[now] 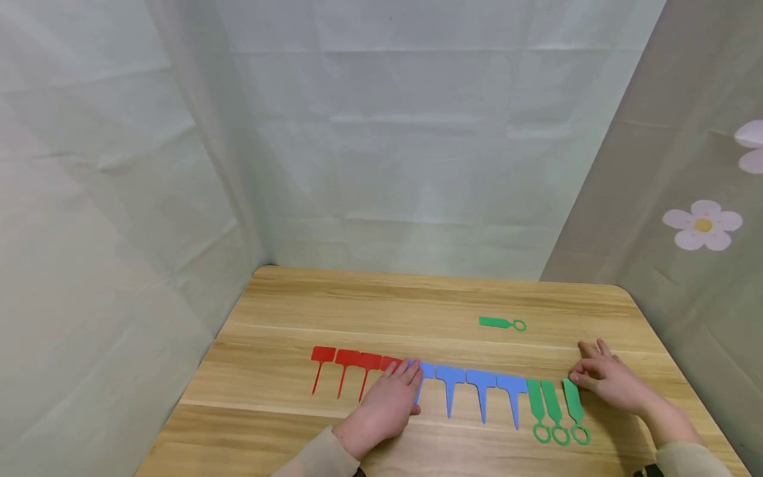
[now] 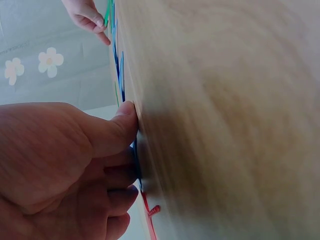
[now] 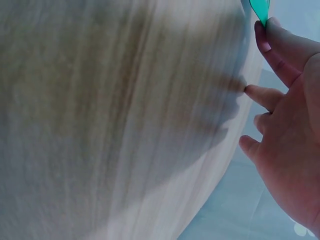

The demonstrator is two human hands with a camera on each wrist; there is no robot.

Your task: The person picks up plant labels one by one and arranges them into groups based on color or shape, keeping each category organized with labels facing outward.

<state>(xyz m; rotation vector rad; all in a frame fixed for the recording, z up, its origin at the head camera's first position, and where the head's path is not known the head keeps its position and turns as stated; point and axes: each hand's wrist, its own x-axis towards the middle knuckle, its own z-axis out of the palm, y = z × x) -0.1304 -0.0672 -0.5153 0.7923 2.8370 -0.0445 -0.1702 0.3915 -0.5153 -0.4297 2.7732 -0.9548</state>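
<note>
A row of flat plastic plant labels crosses the wooden table: several red ones [image 1: 323, 354], several T-shaped blue ones [image 1: 450, 376], then three green ones with ring ends [image 1: 536, 401]. My left hand [image 1: 384, 401] lies on the row where red meets blue, fingers extended over a blue label and partly covering the last red one. At the right end, my right hand [image 1: 610, 381] pinches the top of the third green label [image 1: 573, 401] between thumb and index finger. That label stands slightly apart from its neighbour. In the right wrist view the pinched green label [image 3: 261, 9] shows at the fingertips.
Another green ring label [image 1: 495, 322] lies sideways farther back on the table [image 1: 286, 305]. Pale cloth [image 1: 381, 165] hangs behind and to the left, and a grey cloth with flowers [image 1: 703, 226] hangs on the right.
</note>
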